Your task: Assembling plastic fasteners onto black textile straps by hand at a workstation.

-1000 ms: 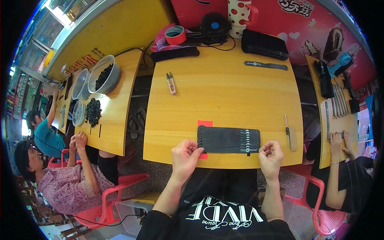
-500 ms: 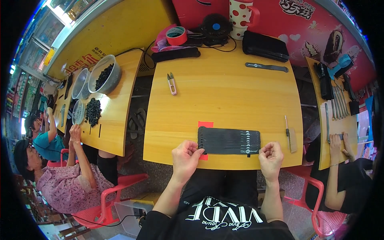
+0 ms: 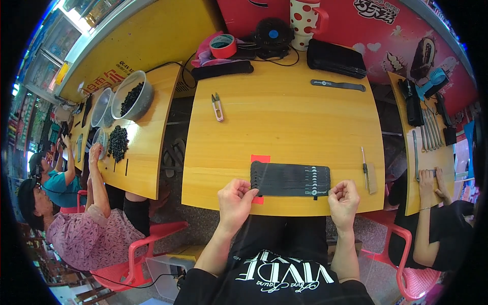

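The left hand [image 3: 237, 197] pinched the near left corner of a flat stack of black strips [image 3: 290, 179], thumb and fingers closed on its edge. The right hand [image 3: 344, 197] sat curled just off the stack's near right corner, loosely clenched; I could not tell whether it touched the strips. The stack lay along the near edge of a yellow wooden table [image 3: 284, 122], over a red square of paper [image 3: 260, 159] that showed at its left end.

Beyond the stack, towards the far side of the table, lay small snips [image 3: 217, 106], a single black strip [image 3: 338, 85], a black pouch [image 3: 336, 58], a roll of red tape [image 3: 223, 46] and a small black fan [image 3: 273, 34]. Right of the stack lay a thin tool [image 3: 364, 161]. A red wall stood behind the table. Left of the stack, at another yellow table, two seated people worked beside a metal bowl [image 3: 132, 96] of dark pieces.

Compared with a second earlier, the stack and both hands had barely shifted; the people at the left had moved their arms.
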`<state>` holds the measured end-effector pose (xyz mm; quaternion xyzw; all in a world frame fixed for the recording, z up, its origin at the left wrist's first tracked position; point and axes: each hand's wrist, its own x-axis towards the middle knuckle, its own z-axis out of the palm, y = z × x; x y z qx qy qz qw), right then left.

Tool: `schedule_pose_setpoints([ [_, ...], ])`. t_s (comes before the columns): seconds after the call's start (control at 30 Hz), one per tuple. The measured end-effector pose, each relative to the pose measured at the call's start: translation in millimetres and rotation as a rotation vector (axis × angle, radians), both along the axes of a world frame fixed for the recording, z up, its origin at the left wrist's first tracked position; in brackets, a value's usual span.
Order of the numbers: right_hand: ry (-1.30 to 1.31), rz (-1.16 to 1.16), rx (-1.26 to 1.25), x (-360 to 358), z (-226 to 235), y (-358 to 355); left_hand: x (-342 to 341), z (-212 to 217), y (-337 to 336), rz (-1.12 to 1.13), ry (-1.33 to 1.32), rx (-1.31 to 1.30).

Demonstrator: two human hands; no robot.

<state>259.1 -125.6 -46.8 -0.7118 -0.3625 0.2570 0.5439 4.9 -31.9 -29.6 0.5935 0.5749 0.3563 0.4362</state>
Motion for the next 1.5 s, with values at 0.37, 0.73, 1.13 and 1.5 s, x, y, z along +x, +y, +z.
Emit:
schedule_pose_setpoints([
  [0.37,-0.050,-0.015,0.007,4,-8,-2,5,0,2,-0.023,0.025,0.038],
  [0.73,0.003,-0.025,0.035,2,1,-3,2,3,3,-0.026,0.035,0.013],
  [1.13,0.044,-0.037,0.106,1,-6,-8,2,5,2,-0.032,0.035,0.053],
  [1.5,0.092,-0.063,0.131,-1,1,-4,-17,16,10,0.002,-0.286,-0.298],
])
